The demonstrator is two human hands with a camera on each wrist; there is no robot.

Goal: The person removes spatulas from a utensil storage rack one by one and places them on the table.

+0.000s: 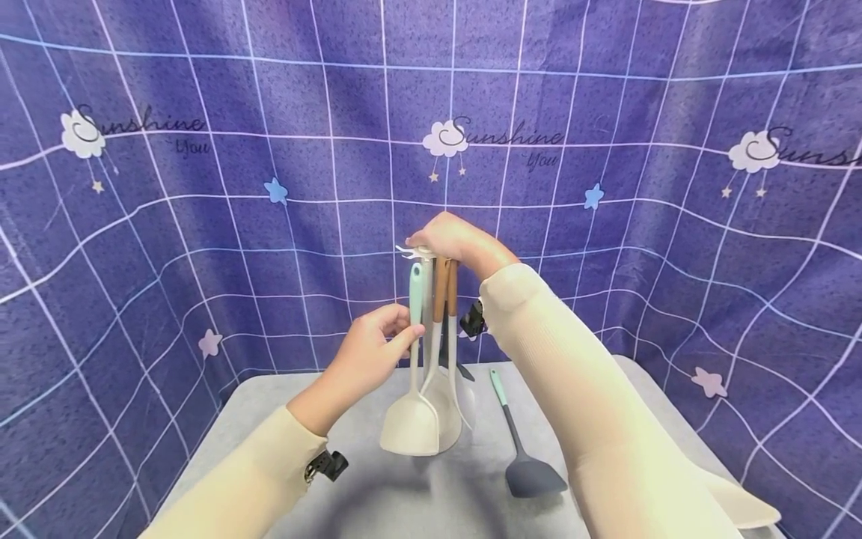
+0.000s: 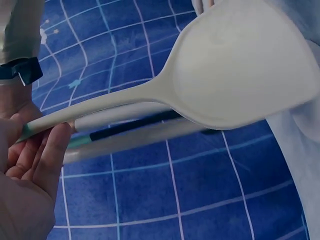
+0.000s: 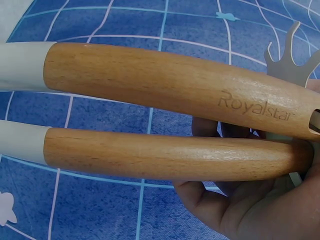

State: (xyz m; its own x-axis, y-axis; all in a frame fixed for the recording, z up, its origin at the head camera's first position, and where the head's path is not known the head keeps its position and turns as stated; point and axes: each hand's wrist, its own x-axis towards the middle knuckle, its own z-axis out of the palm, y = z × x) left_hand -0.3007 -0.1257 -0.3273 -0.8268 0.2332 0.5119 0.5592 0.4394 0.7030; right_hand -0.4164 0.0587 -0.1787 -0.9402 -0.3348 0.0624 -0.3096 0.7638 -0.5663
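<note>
A cream turner (image 1: 409, 428) with a mint-green grip hangs upright, blade down, at the front of a white utensil rack (image 1: 411, 253). My left hand (image 1: 377, 346) pinches the turner around the lower end of its grip; in the left wrist view its broad blade (image 2: 245, 65) points away from the fingers. My right hand (image 1: 454, 236) grips the rack's top from above, its fingers curled beside the pronged hooks (image 3: 289, 62). Two wooden-handled utensils hang below that hand, the upper handle (image 3: 175, 82) marked Royalstar. Their lower ends are partly hidden behind the cream turner.
A dark grey turner (image 1: 532, 477) with a mint grip lies on the grey table (image 1: 269, 419), right of the rack. Part of a cream object (image 1: 747, 505) shows at the right, behind the right sleeve. Blue gridded cloth (image 1: 337, 172) surrounds the table's back and sides.
</note>
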